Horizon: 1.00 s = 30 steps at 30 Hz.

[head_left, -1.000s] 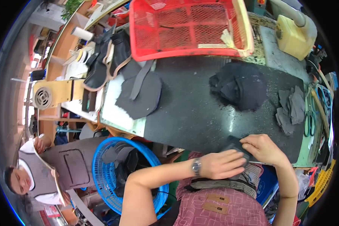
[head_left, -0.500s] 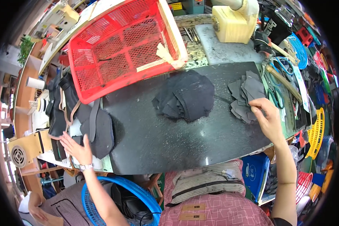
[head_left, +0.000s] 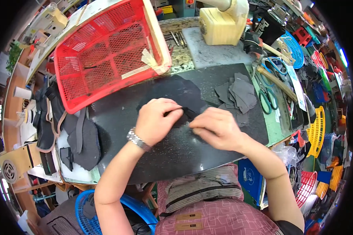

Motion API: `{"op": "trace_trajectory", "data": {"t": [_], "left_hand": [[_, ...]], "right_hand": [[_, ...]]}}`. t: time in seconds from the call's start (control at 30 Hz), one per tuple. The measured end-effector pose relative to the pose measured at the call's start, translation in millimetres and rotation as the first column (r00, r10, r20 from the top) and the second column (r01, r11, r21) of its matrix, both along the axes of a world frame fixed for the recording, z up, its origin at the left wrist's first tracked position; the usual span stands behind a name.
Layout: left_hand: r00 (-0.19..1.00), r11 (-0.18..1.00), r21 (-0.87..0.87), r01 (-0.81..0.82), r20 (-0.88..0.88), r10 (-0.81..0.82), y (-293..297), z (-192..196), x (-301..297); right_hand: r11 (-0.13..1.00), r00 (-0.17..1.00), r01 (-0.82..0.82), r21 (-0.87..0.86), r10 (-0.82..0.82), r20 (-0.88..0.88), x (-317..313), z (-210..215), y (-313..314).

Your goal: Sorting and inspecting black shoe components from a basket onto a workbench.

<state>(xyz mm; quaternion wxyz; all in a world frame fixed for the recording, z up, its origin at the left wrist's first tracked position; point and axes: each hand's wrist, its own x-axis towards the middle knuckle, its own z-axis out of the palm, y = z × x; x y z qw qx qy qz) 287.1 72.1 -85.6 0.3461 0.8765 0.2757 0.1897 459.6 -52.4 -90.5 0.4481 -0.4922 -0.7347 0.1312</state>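
Note:
On the dark work board [head_left: 161, 168], a pile of black cut fabric pieces [head_left: 172, 90] lies in the middle. My left hand [head_left: 157, 119] is at its near edge, thumb and fingers pinching a black fabric piece. Close to its right, my right hand [head_left: 217, 129] is also closed, fingertips together; whatever is between them is too small or hidden to make out. Part of the pile is covered by my hands. Beyond my right hand, several grey cut pieces [head_left: 242, 94] lie loosely stacked.
A red plastic basket [head_left: 106, 74] stands at the back left. Teal-handled scissors [head_left: 268, 101] and a wooden-handled hammer [head_left: 276, 82] lie on the right. Black leather parts [head_left: 84, 145] hang around the left edge. A blue basket [head_left: 137, 209] sits below the table.
My left hand has come from the black parts at the left to the middle pile. My right hand has left the grey pieces and come to the middle too. The view has shifted.

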Motion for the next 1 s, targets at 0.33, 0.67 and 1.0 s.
{"op": "trace_trajectory", "data": {"t": [0.33,0.67,1.0], "left_hand": [[0.804,0.89,-0.248,-0.382,0.385,0.452,-14,14,1],[0.826,0.693,0.467,0.55,-0.182,-0.533,-95,-35,-43],[0.921,0.88,0.324,0.347,0.056,-0.384,-73,-46,131]], "right_hand": [[0.992,0.968,0.127,-0.018,-0.12,0.221,-17,-26,32],[0.705,0.75,0.605,-0.37,-0.348,0.562,147,0,-2],[0.792,0.816,0.556,-0.252,-0.461,0.348,149,-6,-22]]}}
